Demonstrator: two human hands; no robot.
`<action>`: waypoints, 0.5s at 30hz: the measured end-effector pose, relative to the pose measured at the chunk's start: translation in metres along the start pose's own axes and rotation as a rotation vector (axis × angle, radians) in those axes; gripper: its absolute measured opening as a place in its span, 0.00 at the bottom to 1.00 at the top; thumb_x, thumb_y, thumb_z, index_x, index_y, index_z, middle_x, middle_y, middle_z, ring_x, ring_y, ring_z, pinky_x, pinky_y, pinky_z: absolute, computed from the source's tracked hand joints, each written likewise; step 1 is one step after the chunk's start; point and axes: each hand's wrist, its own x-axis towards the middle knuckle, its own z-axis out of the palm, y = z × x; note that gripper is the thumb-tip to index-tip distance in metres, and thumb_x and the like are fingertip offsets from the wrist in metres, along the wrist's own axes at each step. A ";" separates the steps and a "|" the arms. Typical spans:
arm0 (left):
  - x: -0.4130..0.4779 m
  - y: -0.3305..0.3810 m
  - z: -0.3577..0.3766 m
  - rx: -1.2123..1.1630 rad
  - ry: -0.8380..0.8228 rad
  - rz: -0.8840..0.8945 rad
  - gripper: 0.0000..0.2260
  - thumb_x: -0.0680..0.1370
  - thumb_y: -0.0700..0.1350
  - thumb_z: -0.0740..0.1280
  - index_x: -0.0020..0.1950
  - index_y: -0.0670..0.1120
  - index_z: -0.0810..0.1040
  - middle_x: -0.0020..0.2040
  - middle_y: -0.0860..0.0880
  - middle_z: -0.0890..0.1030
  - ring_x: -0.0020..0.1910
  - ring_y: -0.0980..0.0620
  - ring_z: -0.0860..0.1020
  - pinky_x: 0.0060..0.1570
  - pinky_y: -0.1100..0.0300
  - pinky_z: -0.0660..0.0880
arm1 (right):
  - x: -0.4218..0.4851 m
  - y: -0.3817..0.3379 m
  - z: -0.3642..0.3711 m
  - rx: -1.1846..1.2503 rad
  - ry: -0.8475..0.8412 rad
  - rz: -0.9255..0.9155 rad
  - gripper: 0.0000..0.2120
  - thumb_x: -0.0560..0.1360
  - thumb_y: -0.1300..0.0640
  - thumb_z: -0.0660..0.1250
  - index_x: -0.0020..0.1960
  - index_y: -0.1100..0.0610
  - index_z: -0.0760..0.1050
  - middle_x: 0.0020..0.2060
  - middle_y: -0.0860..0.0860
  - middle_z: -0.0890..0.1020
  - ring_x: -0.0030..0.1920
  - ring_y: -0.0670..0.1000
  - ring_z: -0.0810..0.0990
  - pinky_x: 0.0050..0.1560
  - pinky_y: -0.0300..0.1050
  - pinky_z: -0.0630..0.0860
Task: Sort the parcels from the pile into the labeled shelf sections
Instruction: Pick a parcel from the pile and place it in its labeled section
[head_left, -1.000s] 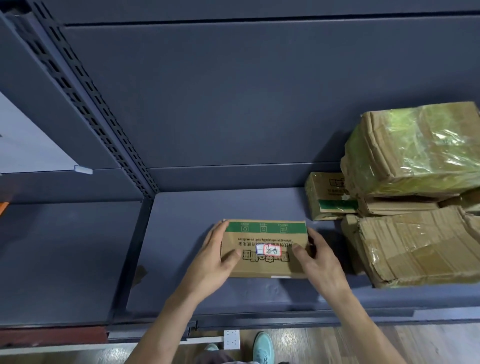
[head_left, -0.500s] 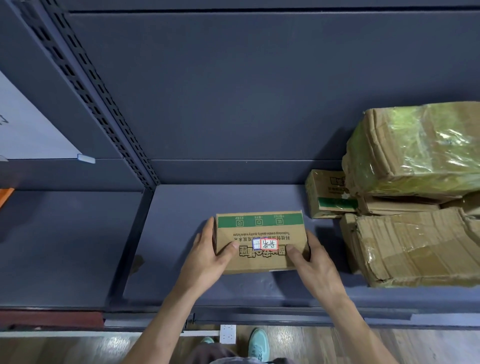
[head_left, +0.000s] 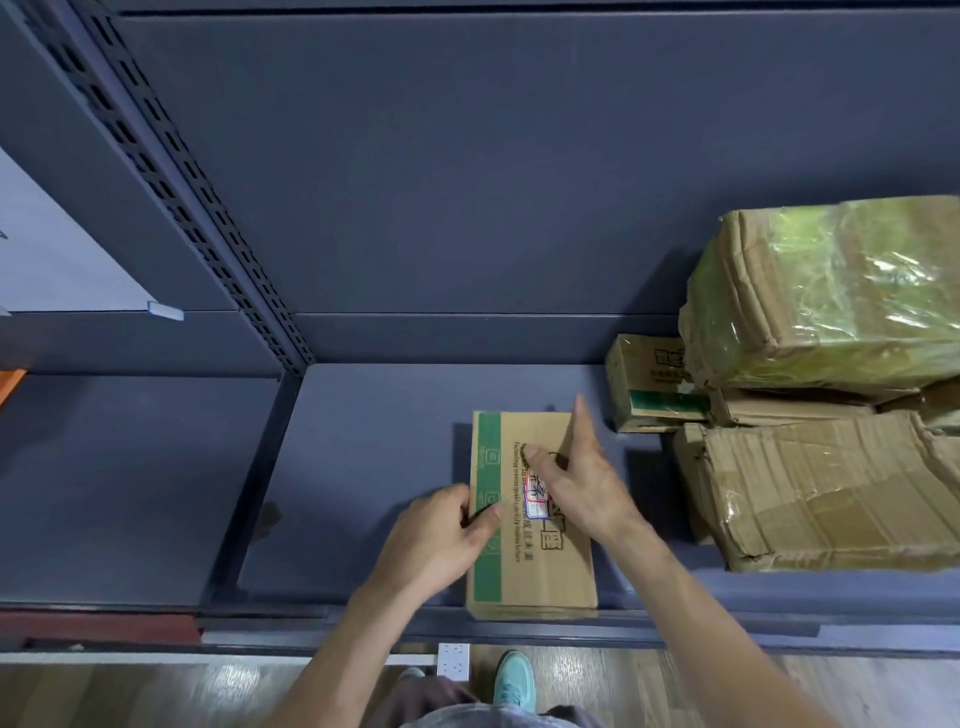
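- The flat cardboard parcel (head_left: 550, 571) lies on the dark shelf (head_left: 363, 467), long side running near to far. Its near end is at the shelf's front lip, and a green band runs down its left edge.
- The left hand (head_left: 436, 540) pinches that left edge, thumb on top and fingers curled at the side.
- The right hand (head_left: 582, 488) rests on the top face beside the sticker (head_left: 537, 496), fingers straight, gripping nothing.
- Taped parcels (head_left: 810, 488) are stacked to the right, apart from it.
- It looks light and stiff, with crisp corners and a dry face that gives good friction.
- Holding it by the two long edges seems safest; one-sided pinching could let it swing.
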 end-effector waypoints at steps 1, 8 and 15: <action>0.000 0.002 0.003 -0.002 -0.008 -0.011 0.16 0.81 0.64 0.64 0.48 0.51 0.79 0.36 0.61 0.82 0.35 0.64 0.80 0.32 0.67 0.73 | 0.002 -0.003 0.004 -0.048 -0.037 -0.018 0.44 0.80 0.45 0.66 0.83 0.53 0.40 0.77 0.52 0.67 0.74 0.51 0.68 0.73 0.50 0.67; 0.001 -0.003 -0.001 -0.032 0.152 -0.098 0.20 0.81 0.64 0.63 0.65 0.52 0.72 0.53 0.52 0.84 0.53 0.48 0.83 0.50 0.53 0.78 | -0.017 0.008 -0.001 -0.323 0.002 -0.010 0.39 0.81 0.41 0.63 0.82 0.59 0.51 0.77 0.56 0.65 0.78 0.54 0.62 0.74 0.48 0.61; 0.050 0.011 -0.021 0.039 0.112 0.155 0.33 0.81 0.58 0.67 0.82 0.53 0.59 0.78 0.52 0.68 0.76 0.49 0.66 0.71 0.50 0.67 | -0.025 0.007 -0.004 -0.349 0.011 -0.082 0.15 0.81 0.51 0.65 0.66 0.52 0.70 0.60 0.51 0.79 0.63 0.55 0.76 0.58 0.47 0.71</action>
